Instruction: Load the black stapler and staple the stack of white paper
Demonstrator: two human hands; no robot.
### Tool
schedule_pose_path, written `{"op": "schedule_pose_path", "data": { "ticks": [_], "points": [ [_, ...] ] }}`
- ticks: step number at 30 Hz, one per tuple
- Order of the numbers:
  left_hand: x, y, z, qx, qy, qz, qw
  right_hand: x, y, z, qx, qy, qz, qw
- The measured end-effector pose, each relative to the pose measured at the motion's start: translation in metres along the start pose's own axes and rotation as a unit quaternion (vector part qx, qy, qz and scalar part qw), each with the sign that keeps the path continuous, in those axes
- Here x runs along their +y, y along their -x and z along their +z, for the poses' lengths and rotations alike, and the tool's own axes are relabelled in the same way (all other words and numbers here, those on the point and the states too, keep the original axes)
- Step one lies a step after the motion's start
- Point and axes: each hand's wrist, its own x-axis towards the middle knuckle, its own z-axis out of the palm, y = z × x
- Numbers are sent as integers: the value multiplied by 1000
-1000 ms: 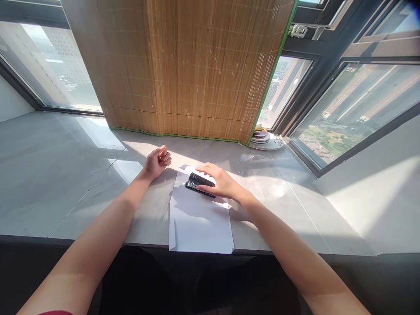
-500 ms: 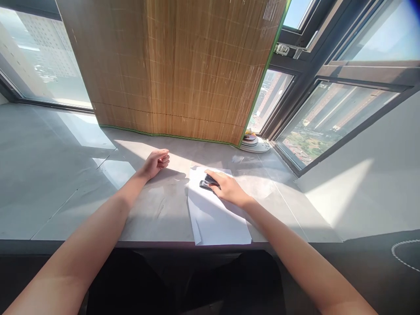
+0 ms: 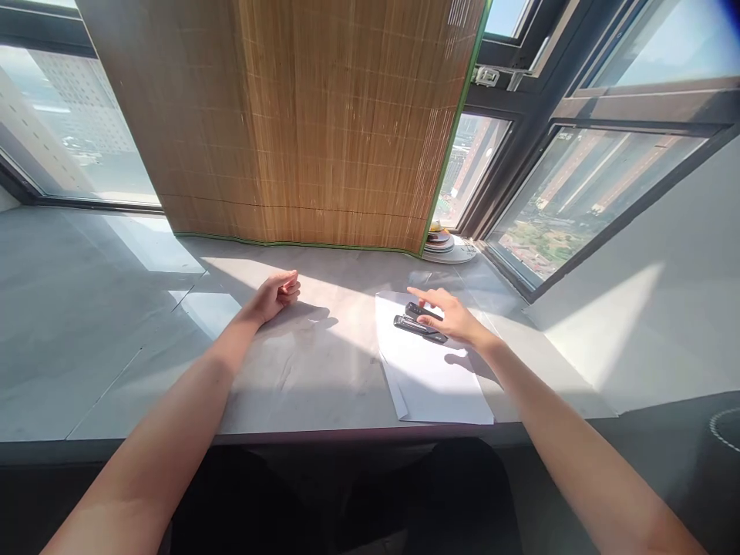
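A black stapler (image 3: 417,327) lies on white sheets of paper (image 3: 431,385) toward the right of the stone-coloured sill. Over the stapler hovers my right hand (image 3: 454,314), its index finger stretched out and its thumb at or just above the stapler's top. Its grip is loose, and I cannot tell whether the thumb touches. My left hand (image 3: 277,296) rests on the sill to the left of the paper. Its fingers are curled into a loose fist, and nothing shows in them.
A bamboo blind (image 3: 324,139) with green edging hangs down to the back of the sill (image 3: 324,370). Stacked plates (image 3: 448,248) stand in the corner by the window. A white wall (image 3: 624,308) bounds the right side. The sill's front edge is close to my legs.
The paper and stapler have shifted to the right along with my right hand. That hand has loosened from the stapler, its index finger now extended. My left hand stays curled in place.
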Motion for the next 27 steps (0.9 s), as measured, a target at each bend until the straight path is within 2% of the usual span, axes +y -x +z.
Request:
{"op": "schedule_pose_path", "data": {
  "ticks": [2, 3, 4, 7, 11, 14, 16, 18, 20, 22, 27],
  "points": [
    [-1, -1, -2, -3, 12, -2, 1000, 21, -16, -19, 128, -109, 50, 984],
    [-2, -2, -3, -2, 19, -2, 1000, 34, -25, -29, 198, -171, 85, 961],
    [-2, -3, -4, 0, 26, -2, 1000, 48, -31, -38, 227, -228, 119, 939],
    [-3, -4, -6, 9, 40, -6, 999, 86, -40, -52, 204, -349, 176, 898],
    [-4, -5, -5, 25, 55, -17, 998, 114, -32, -42, 251, -375, 184, 873],
    [-1, -4, -9, 65, 64, 4, 996, 119, -29, -32, 250, -377, 183, 873],
    [4, -3, -16, 130, 90, 53, 986, 118, -30, -27, 247, -381, 188, 871],
    [8, -1, -25, 208, 126, 110, 964, 117, -33, -25, 243, -385, 194, 869],
    [10, 2, -34, 261, 156, 142, 942, 116, -34, -25, 243, -390, 197, 866],
    [10, 3, -39, 277, 170, 151, 934, 117, -34, -25, 244, -400, 197, 862],
    [7, 2, -35, 236, 175, 152, 944, 118, -34, -25, 247, -403, 204, 857]
  ]
}}
